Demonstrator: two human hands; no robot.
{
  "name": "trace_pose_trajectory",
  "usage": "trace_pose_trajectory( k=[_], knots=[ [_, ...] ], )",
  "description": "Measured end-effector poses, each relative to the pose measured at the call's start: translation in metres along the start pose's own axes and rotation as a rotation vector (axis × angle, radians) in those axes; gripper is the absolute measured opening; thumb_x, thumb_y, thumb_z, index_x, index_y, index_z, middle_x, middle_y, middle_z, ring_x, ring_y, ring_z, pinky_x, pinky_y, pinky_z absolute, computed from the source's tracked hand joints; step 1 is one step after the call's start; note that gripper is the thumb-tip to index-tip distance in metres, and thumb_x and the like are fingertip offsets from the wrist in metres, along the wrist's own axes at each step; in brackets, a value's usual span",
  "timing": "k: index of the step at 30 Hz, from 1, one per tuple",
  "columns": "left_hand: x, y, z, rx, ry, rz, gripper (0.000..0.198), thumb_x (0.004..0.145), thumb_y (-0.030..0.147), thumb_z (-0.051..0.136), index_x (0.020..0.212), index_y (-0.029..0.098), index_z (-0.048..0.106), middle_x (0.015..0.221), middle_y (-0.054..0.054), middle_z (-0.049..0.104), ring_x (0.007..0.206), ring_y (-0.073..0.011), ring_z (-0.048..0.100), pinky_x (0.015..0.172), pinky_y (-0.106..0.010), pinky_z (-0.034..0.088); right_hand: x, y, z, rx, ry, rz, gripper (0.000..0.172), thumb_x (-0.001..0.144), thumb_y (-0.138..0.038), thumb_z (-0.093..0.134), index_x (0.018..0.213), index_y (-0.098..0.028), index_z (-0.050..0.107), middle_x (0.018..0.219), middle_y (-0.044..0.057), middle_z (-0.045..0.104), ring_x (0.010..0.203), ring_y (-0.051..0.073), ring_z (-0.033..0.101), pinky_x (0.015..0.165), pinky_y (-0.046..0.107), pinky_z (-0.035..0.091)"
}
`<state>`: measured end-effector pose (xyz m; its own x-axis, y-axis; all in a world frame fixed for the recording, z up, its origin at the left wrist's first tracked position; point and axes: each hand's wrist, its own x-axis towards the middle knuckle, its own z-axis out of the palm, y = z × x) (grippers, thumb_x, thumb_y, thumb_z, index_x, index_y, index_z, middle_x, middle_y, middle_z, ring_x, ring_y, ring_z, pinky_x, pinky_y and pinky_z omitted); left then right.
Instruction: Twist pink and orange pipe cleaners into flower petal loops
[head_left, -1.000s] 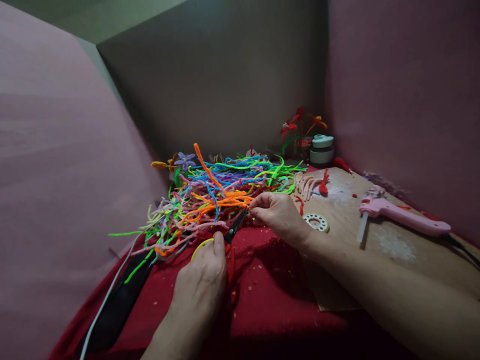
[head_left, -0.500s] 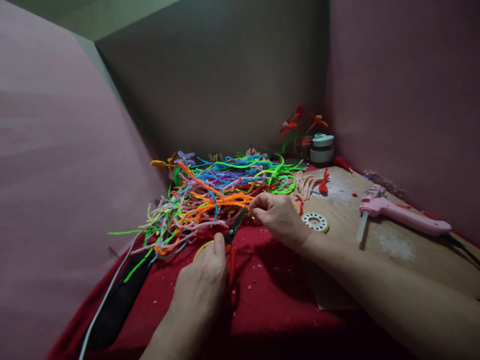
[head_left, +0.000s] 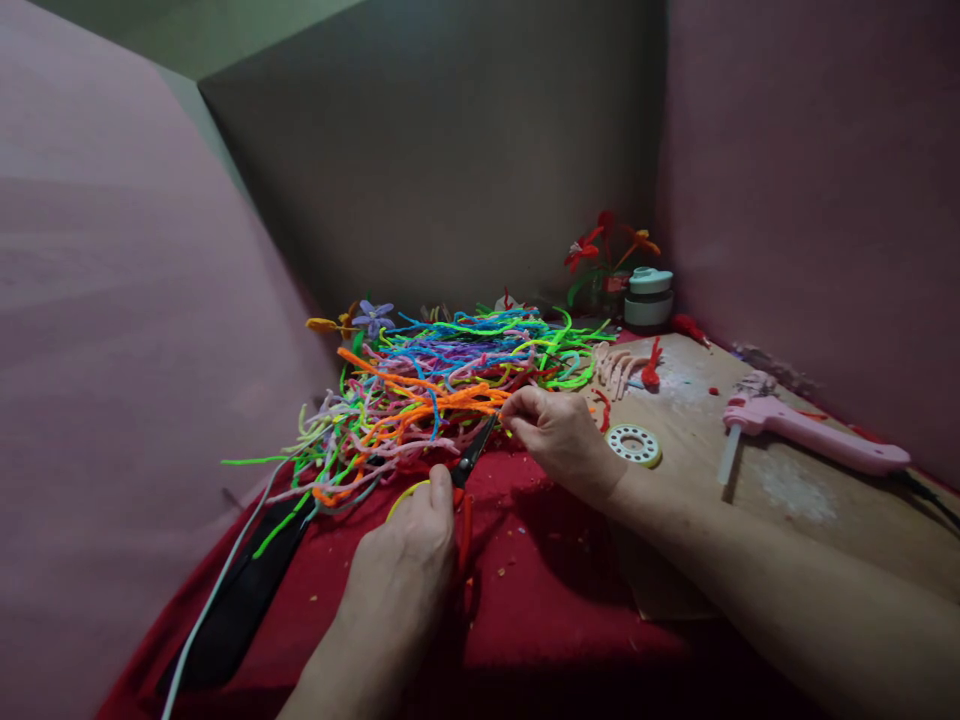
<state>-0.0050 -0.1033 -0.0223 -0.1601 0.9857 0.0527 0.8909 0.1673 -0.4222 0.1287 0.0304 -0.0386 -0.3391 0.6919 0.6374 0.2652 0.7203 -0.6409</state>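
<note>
In my left hand (head_left: 412, 540) is a pair of scissors (head_left: 472, 455) with black blades and red and yellow handles. The blades point up and right, their tips close under my right fingertips. My right hand (head_left: 551, 435) is closed in a pinch at the right end of an orange pipe cleaner (head_left: 409, 378); the exact grip is partly hidden by the fingers. Behind and left of both hands spreads a tangled heap of pipe cleaners (head_left: 465, 350) in blue, green, pink, purple and yellow.
On the right, a pink glue gun (head_left: 817, 435) lies on a brown board (head_left: 697, 520) beside a white perforated ring (head_left: 634, 445). Pipe-cleaner flowers (head_left: 600, 245) and a lidded container (head_left: 649, 298) stand behind. A white cable (head_left: 217, 590) crosses a black strip (head_left: 232, 610) at left.
The orange pipe cleaner's far left end has dropped lower and swung slightly left. Both hands keep nearly the same place, and the view has shifted a little.
</note>
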Motion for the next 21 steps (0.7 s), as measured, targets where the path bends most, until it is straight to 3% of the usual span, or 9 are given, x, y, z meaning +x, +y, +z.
trace_pose_trajectory(
  k=[6,11,14,17,21],
  knots=[
    [0.004,0.001,-0.001,-0.070,-0.066,-0.007,0.053,0.082,-0.001,0.031,0.133,0.006,0.040,0.116,-0.018,0.061,0.098,-0.0226,0.064,0.073,-0.031,0.055,-0.001,0.001,0.001,-0.015,0.020,-0.033,0.011,0.074,-0.009,0.055,0.072,-0.014,0.064,0.061,0.002,0.064,0.055,0.012,0.055,0.056,0.022,0.038],
    [0.005,-0.006,0.009,-0.169,-0.037,0.033,0.052,0.082,0.001,0.033,0.133,0.008,0.039,0.118,-0.018,0.061,0.098,-0.0229,0.064,0.075,-0.030,0.053,0.000,0.000,0.001,0.065,0.037,0.014,0.012,0.072,-0.008,0.054,0.069,-0.015,0.063,0.059,0.002,0.062,0.053,0.011,0.054,0.054,0.023,0.038],
    [0.002,-0.014,0.012,-0.244,-0.009,0.064,0.051,0.083,0.005,0.034,0.133,0.011,0.038,0.114,-0.017,0.063,0.093,-0.0221,0.065,0.073,-0.029,0.051,0.003,0.000,-0.001,0.256,0.047,0.178,0.011,0.070,-0.010,0.053,0.067,-0.015,0.062,0.056,0.000,0.060,0.050,0.011,0.053,0.050,0.023,0.038],
    [0.000,-0.023,0.010,-0.315,-0.021,0.080,0.043,0.084,0.010,0.036,0.125,0.018,0.045,0.104,-0.013,0.066,0.082,-0.0207,0.067,0.067,-0.027,0.049,0.008,-0.002,-0.003,0.597,0.034,0.399,0.002,0.068,-0.015,0.057,0.068,-0.015,0.059,0.058,0.001,0.062,0.048,0.011,0.055,0.047,0.023,0.042],
    [0.010,-0.035,0.004,-0.399,-0.062,0.107,0.029,0.083,0.016,0.039,0.105,0.020,0.057,0.096,-0.011,0.068,0.081,-0.0211,0.066,0.070,-0.029,0.047,0.012,-0.004,-0.006,0.921,-0.025,0.569,0.013,0.063,-0.021,0.066,0.068,-0.014,0.057,0.060,0.004,0.066,0.046,0.012,0.058,0.047,0.024,0.045]
  ],
)
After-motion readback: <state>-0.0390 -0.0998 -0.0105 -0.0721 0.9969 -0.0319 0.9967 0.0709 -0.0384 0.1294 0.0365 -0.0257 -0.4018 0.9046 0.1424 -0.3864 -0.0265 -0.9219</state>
